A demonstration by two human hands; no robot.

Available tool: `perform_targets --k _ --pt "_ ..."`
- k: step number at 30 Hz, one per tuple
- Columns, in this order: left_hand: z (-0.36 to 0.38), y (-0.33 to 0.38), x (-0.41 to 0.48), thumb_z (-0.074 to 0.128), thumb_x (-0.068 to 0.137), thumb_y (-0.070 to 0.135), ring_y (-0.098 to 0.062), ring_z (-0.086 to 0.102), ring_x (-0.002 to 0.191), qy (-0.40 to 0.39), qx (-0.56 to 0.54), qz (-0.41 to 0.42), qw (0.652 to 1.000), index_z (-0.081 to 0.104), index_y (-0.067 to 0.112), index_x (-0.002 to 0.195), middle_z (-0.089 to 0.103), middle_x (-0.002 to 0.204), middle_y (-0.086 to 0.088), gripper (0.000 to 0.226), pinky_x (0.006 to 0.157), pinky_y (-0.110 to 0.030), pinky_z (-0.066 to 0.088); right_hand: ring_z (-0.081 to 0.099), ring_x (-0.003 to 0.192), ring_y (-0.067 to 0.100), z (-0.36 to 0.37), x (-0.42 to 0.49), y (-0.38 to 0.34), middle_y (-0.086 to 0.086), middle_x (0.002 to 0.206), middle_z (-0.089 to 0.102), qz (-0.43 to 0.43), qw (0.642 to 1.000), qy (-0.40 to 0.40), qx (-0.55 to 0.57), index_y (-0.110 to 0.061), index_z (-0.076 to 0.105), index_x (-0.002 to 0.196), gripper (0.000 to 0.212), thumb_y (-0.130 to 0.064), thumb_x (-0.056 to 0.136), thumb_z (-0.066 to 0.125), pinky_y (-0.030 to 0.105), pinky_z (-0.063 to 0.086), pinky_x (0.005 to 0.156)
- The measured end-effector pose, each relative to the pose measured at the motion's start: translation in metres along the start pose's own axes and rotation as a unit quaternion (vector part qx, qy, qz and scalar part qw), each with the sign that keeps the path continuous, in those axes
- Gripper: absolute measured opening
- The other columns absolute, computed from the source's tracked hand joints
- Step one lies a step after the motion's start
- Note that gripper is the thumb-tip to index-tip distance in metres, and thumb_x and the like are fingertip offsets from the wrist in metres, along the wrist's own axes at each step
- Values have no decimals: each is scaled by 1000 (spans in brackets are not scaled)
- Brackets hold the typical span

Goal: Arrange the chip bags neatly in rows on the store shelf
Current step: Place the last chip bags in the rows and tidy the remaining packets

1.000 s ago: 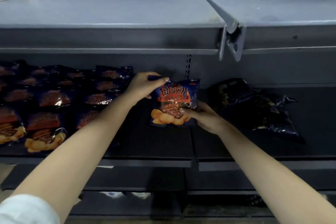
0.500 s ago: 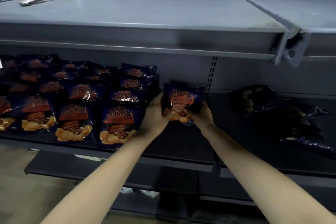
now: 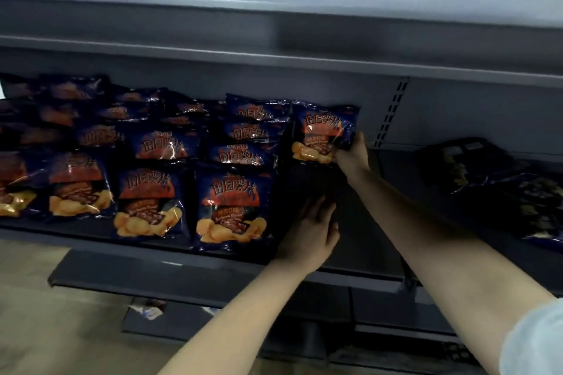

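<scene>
Most fingers of the right hand (image 3: 353,158) hide behind the chip bag (image 3: 324,134) it holds. At the left end of the shelf (image 3: 365,237), the last bag (image 3: 12,186) is cut off by the picture's edge. The dark bags (image 3: 487,173) at the right end are too dim to read.

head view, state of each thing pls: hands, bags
held chip bag, upright, face forward, not yet released
right hand, gripping that bag's lower corner
left hand, open, holding nothing
arranged chip bags, leaning in rows
loose bags, piled at right, unsorted
</scene>
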State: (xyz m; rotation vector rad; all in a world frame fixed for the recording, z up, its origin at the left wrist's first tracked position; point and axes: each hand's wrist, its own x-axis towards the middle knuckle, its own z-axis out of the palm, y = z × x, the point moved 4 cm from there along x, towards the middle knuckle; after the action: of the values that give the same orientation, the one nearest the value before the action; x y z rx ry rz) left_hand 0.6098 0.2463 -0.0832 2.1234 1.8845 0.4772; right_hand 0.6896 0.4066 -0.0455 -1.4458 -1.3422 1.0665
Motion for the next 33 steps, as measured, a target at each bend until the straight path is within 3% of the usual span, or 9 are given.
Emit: perform_targets --k 6,9,11,14,18,21,25,31,33 --pt "4 -2 -2 11 89 43 -29 29 139 3 6 19 1000 36 15 142 34 150 -9 65 110 -39 28 54 109 15 8 -3 8 1 124 56 -2 998 32 45 -17 35 137 65 -9 81 68 30 46 90" --pt "4 -2 -1 27 88 38 -29 56 118 36 21 31 999 55 13 127 59 127 -10 54 92 -38 49 53 114 14 -10 -15 16 -1 127 54 -8 997 62 46 -22 29 143 73 -11 82 68 31 45 97" --pt "3 -1 -1 33 86 36 -28 61 110 58 23 51 997 59 13 121 64 119 -9 49 86 -36 53 52 113 12 -30 -27 19 -1 125 54 -27 995 95 -14 -21 30 143 70 -14 84 66 26 44 95" --pt "7 3 1 48 85 33 -32 58 113 88 35 80 992 57 12 123 61 122 -13 44 90 -40 50 51 111 12 -62 -46 25 -1 120 54 -64 986 133 -78 -19 39 134 57 -8 83 62 18 41 87" --pt "8 31 18 54 86 25 -36 46 125 79 -23 123 989 48 13 132 50 136 -16 48 102 -47 42 51 116 17 -107 -59 37 8 129 51 -95 973 158 -142 -15 42 134 60 2 78 58 19 43 88" --pt "4 65 39 56 87 18 -35 47 122 98 -36 164 981 47 12 132 49 135 -16 47 99 -47 42 51 114 18 -144 -63 40 11 129 49 -114 958 191 -182 -10 46 131 57 4 78 60 12 37 85" --pt "10 122 67 63 81 13 -37 53 114 103 -36 195 975 53 8 125 52 131 -19 45 91 -47 48 53 111 23 -198 -74 35 13 122 52 -161 934 216 -234 -7 52 127 50 7 79 55 14 36 88" --pt "47 226 90 65 83 15 -32 48 122 45 -89 275 956 52 6 126 51 132 -16 46 98 -40 45 52 109 29 -313 -85 43 13 115 54 -182 900 264 -295 -6 57 119 41 8 80 49 29 44 88" --pt "64 253 95 65 84 21 -31 50 119 20 -113 271 956 50 4 128 53 129 -17 50 97 -38 44 50 106 23 -346 -86 52 13 113 54 -163 899 286 -287 -7 57 118 42 9 80 48 27 44 86"
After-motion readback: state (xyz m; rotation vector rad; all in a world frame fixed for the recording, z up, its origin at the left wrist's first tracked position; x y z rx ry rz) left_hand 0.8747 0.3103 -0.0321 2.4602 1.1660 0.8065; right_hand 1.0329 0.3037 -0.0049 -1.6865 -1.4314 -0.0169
